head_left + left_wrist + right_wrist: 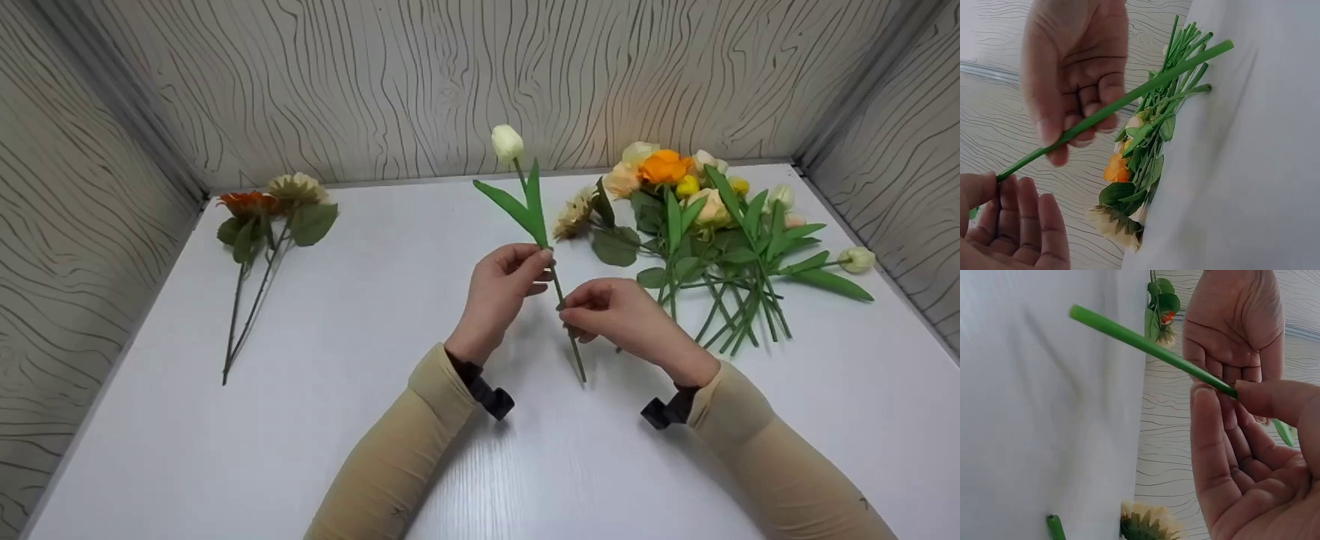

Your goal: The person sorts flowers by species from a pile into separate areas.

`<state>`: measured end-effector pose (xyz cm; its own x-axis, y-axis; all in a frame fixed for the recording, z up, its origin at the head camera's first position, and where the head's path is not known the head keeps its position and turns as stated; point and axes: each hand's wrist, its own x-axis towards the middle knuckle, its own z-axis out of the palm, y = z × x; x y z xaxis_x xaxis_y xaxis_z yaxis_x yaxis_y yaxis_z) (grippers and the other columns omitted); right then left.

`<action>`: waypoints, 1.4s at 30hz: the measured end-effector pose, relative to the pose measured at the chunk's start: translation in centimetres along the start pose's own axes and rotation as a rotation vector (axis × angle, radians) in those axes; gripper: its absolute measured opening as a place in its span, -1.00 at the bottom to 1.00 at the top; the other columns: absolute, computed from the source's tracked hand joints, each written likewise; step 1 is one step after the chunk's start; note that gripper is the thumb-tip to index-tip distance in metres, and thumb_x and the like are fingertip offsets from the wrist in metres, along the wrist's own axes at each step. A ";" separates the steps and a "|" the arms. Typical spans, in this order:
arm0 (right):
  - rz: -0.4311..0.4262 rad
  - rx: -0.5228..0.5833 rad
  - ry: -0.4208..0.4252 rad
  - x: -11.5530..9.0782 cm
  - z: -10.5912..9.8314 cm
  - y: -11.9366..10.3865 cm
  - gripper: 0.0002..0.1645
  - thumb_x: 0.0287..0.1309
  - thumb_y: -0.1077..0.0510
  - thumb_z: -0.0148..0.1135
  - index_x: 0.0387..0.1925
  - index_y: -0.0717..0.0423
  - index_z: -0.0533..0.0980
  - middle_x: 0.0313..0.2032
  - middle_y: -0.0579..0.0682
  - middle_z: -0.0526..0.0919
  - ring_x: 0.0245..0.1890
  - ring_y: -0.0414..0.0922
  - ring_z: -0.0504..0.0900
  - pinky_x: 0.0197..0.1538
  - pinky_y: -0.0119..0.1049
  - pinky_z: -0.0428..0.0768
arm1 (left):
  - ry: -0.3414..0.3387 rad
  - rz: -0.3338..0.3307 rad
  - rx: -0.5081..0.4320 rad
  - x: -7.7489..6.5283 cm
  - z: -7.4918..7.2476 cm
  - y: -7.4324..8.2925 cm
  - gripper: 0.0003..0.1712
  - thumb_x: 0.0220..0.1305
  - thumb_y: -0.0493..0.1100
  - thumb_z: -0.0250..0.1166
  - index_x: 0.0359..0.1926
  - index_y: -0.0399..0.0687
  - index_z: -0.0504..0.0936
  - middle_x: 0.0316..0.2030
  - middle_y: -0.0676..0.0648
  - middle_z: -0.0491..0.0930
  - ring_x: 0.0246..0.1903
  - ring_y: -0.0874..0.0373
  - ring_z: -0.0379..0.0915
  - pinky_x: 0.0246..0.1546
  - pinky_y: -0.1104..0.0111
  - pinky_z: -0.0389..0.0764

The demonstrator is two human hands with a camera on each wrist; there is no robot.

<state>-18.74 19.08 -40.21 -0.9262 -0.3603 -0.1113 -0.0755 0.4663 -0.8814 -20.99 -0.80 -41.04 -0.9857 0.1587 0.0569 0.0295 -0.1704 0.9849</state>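
Observation:
A white tulip (507,142) with long green leaves is held upright, tilted a little left, over the middle of the table. My left hand (501,292) pinches its stem just below the leaves, between thumb and fingers. Lower down, my right hand (626,319) pinches the same stem with thumb and forefinger. The stem's cut end (1078,312) sticks out bare past the right fingers. In the left wrist view the green stem (1145,87) slants across both hands, and the bloom is outside that view.
On the right of the white table (360,315) lies a heap of flowers with an orange bloom (664,166), several tulips and crossed stems (742,315). A rust-orange flower (247,203) and a cream flower (298,187) lie at left. Wood-grain panels (420,82) enclose the back and sides.

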 end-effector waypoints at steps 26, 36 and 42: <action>0.002 0.117 -0.009 0.3 -0.2 0.5 -0.58 0.42 0.03 0.29 0.04 0.33 0.64 -0.19 0.35 0.70 -0.23 0.17 0.74 -0.15 -0.16 0.75 | 0.099 -0.182 0.452 3.1 -12.6 1.6 -0.76 0.41 -0.21 0.35 -0.01 -0.28 0.70 -0.14 -0.23 0.67 -0.19 -0.01 0.67 -0.17 0.24 0.73; 0.006 0.109 0.000 0.4 -0.2 0.7 -0.62 0.45 0.06 0.25 0.03 0.32 0.65 -0.21 0.30 0.72 -0.24 0.13 0.73 -0.16 -0.17 0.75 | 0.202 -0.354 0.682 3.4 -19.3 1.4 -0.74 0.43 -0.20 0.29 0.01 -0.29 0.69 -0.15 -0.19 0.62 -0.23 0.07 0.56 -0.17 0.27 0.67; 0.003 0.103 -0.008 0.6 -0.1 0.7 -0.64 0.45 0.08 0.23 0.02 0.32 0.66 -0.22 0.30 0.71 -0.23 0.16 0.73 -0.16 -0.17 0.75 | 0.219 -0.333 0.753 3.5 -20.2 0.8 -0.76 0.41 -0.22 0.30 -0.04 -0.31 0.70 -0.21 -0.19 0.64 -0.29 0.07 0.58 -0.24 0.28 0.65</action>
<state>-19.35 19.26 -40.88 -0.9234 -0.3654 -0.1173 -0.0339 0.3821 -0.9235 -27.75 -20.04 -43.30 -0.9700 -0.1193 -0.2117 -0.2419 0.5566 0.7948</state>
